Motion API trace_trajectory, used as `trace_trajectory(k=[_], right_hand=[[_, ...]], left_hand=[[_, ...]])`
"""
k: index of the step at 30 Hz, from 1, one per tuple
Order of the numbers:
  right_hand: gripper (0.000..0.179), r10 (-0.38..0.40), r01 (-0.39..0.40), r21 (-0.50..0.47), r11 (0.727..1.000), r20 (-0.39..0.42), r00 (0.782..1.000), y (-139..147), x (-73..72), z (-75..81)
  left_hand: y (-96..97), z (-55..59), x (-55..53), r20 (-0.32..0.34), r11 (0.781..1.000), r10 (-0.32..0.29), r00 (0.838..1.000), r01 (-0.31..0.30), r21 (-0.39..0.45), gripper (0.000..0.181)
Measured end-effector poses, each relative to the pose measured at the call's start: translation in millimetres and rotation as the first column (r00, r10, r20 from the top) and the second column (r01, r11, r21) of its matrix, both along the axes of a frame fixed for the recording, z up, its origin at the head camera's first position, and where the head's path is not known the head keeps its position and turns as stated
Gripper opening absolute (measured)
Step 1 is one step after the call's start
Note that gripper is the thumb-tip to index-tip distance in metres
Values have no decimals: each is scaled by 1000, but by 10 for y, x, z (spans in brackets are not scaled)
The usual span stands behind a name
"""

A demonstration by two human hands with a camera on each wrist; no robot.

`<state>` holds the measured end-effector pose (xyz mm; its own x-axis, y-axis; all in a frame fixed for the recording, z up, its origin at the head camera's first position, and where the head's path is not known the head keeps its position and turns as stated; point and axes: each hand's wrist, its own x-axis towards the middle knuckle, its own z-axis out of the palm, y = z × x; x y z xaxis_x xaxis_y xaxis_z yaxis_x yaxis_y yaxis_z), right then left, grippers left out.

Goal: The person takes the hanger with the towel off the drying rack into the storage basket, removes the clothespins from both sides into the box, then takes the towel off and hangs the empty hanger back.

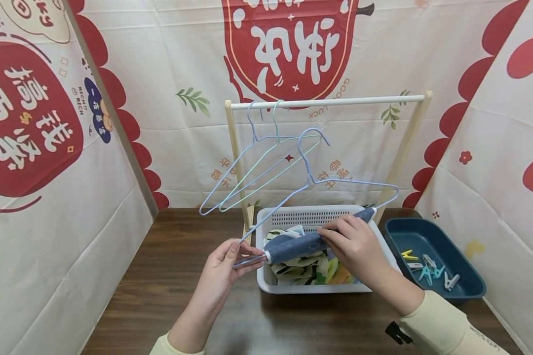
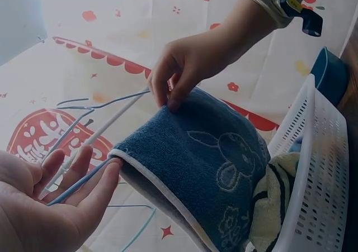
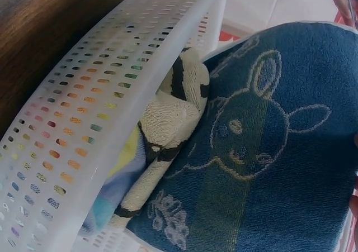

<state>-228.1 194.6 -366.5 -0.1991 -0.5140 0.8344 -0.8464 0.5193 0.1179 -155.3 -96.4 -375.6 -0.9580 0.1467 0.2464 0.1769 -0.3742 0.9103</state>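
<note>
A blue towel (image 1: 293, 246) with an embroidered rabbit (image 2: 234, 154) and white edging hangs folded over the lower bar of a light-blue hanger (image 1: 308, 178). My left hand (image 1: 232, 261) holds the hanger's left corner, its fingertips against the towel's white edge. In the left wrist view, the bar crosses the fingers of the left hand (image 2: 61, 193). Farther along the bar, my right hand (image 1: 353, 246) pinches the towel's top fold, thumb hidden in the head view. The towel's lower part hangs into a white basket (image 1: 313, 288), beside a cream-and-black patterned cloth (image 3: 173, 118).
A wooden rack with a white rail (image 1: 328, 102) stands behind the basket. On its left part hang a blue hanger (image 1: 222, 190) and a green hanger (image 1: 244, 185). At right, a dark teal tub (image 1: 466, 271) holds several clothes pegs (image 1: 428, 271). More coloured cloths lie in the basket.
</note>
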Motion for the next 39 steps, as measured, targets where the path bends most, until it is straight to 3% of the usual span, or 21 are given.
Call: trace_trajectory(k=[9,14,17,23,29,36,39], right_hand=[[35,-67,75,-74,994,97,993,22,14,-23],[22,-85,106,-134,985,155,984,44,34,-22],[14,-120,155,-150,976,219,968,63,51,-10],[23,-212,286,-162,944,366,906,102,80,33],[18,-212,316,-162,935,457,864,138,77,101],[13,-177,337,-169,926,592,786,206,61,221],[13,-169,336,-162,928,623,764,228,48,276]], left_hand=[[30,4,14,40,986,122,992,-117,-120,42],[16,-15,17,27,964,165,986,-155,-217,40],[9,-31,14,-3,942,199,980,-192,-274,38],[16,-45,27,-118,864,298,947,-320,-388,30],[11,-63,54,-192,800,336,922,-387,-459,25],[3,-71,79,-323,661,353,878,-478,-579,24],[-7,-77,93,-351,616,364,863,-506,-604,23]])
